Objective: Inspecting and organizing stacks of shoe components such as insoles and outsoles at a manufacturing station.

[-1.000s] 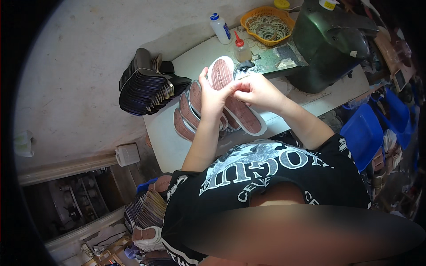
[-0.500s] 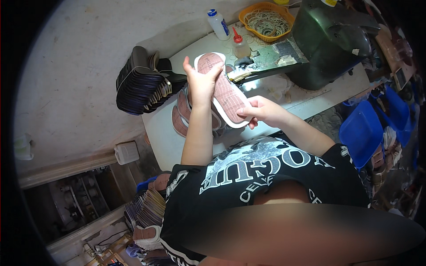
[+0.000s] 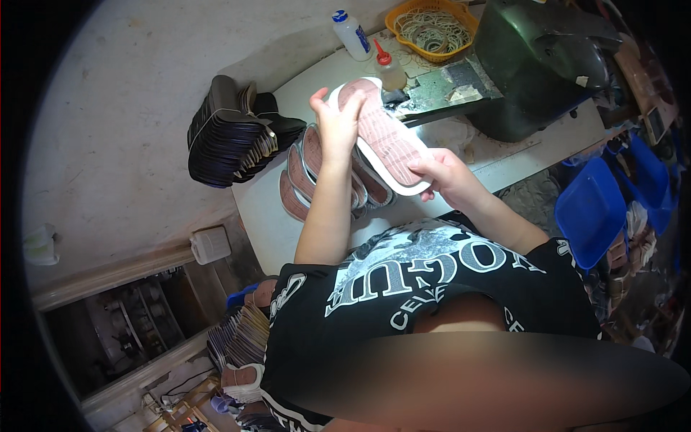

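**Pinkish-brown, white-rimmed shoe sole [image 3: 390,137] held aslant above a white, flat-topped table [image 3: 260,241]**

Our right hand [image 3: 452,176] grips the shoe sole at its lower end, on the side nearer our body, with the thumb laid across the patterned face and fingertips showing past the edge. Our left hand [image 3: 337,129] is at the upper end, its thumb reaching onto the face while a finger sticks out to the left; we cannot tell whether its remaining fingers clasp the underside. The shoe sole slants from upper left to lower right between our hands.

Below and to the left, we have several similar pinkish-brown soles with pale rims [image 3: 312,153] overlapping on the table, partly hidden by our left forearm. Farther left, against the wall, is a thick banded stack of black soles [image 3: 222,137].

Beyond our hands we see a translucent squeeze bottle with a red nozzle [image 3: 391,75], a whitish bottle with a blue cap [image 3: 353,37], and an orange plastic basket [image 3: 393,27] filled with tangled pale bands [image 3: 434,34]. To the right of these stands a bulky dark-green machine [image 3: 529,68].
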`<state>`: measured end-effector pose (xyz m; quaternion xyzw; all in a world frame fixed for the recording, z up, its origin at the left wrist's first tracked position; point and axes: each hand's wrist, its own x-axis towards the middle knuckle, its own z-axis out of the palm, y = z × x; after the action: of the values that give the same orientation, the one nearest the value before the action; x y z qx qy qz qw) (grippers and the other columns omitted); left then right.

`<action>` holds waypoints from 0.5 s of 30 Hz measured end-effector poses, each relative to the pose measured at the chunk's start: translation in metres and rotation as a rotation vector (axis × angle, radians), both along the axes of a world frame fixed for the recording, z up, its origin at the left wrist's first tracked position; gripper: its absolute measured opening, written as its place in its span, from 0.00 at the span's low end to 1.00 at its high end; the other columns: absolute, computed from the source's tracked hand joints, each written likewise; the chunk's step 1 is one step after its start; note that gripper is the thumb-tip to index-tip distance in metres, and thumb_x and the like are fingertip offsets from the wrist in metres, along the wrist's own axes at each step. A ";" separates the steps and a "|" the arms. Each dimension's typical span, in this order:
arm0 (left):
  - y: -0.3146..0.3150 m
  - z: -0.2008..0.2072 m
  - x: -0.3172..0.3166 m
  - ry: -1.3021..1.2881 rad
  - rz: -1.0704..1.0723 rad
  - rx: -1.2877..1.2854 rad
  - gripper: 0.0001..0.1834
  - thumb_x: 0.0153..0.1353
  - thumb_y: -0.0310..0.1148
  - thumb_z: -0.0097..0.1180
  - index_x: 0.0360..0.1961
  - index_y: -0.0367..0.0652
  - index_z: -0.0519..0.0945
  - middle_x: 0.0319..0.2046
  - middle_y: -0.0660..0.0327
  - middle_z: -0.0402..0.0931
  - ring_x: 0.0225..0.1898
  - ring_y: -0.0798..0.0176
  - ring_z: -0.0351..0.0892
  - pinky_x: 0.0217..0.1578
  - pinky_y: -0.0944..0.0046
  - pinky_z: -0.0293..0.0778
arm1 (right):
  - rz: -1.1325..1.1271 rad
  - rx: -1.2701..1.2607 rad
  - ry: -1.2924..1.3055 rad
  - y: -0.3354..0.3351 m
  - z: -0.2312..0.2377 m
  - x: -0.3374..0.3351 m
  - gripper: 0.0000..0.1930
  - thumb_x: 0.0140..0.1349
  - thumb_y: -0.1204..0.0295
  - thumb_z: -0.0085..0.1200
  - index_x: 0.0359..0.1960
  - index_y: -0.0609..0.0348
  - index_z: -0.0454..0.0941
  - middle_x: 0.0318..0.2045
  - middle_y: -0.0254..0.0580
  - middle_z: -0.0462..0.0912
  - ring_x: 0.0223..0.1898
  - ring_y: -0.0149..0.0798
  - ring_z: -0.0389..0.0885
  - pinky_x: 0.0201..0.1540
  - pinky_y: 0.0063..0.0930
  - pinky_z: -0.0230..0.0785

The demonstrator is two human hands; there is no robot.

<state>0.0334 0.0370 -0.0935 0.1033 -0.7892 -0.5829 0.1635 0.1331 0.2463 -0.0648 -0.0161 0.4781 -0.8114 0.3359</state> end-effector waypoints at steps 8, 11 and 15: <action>0.011 0.010 -0.007 -0.046 0.042 -0.027 0.39 0.49 0.44 0.65 0.53 0.30 0.60 0.49 0.36 0.68 0.52 0.45 0.70 0.54 0.56 0.65 | 0.058 -0.055 0.042 -0.004 0.007 0.004 0.17 0.65 0.62 0.48 0.35 0.68 0.77 0.23 0.44 0.81 0.20 0.29 0.79 0.22 0.17 0.70; 0.008 0.010 -0.018 -0.051 0.060 -0.109 0.40 0.49 0.45 0.65 0.53 0.28 0.59 0.48 0.35 0.68 0.51 0.45 0.71 0.54 0.56 0.66 | -0.012 -0.076 0.037 -0.013 0.002 -0.003 0.17 0.65 0.63 0.47 0.36 0.69 0.77 0.24 0.45 0.81 0.21 0.32 0.80 0.23 0.19 0.71; -0.010 0.006 -0.034 -0.110 0.012 -0.032 0.42 0.51 0.47 0.62 0.55 0.24 0.58 0.48 0.34 0.68 0.50 0.46 0.72 0.53 0.58 0.67 | -0.149 -0.158 0.014 -0.032 -0.004 -0.008 0.17 0.65 0.66 0.44 0.37 0.73 0.77 0.25 0.50 0.82 0.23 0.37 0.82 0.27 0.24 0.74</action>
<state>-0.0004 0.0268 -0.0872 0.1371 -0.8057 -0.5625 0.1249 0.1251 0.2145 -0.0686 -0.0126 0.4149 -0.8690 0.2693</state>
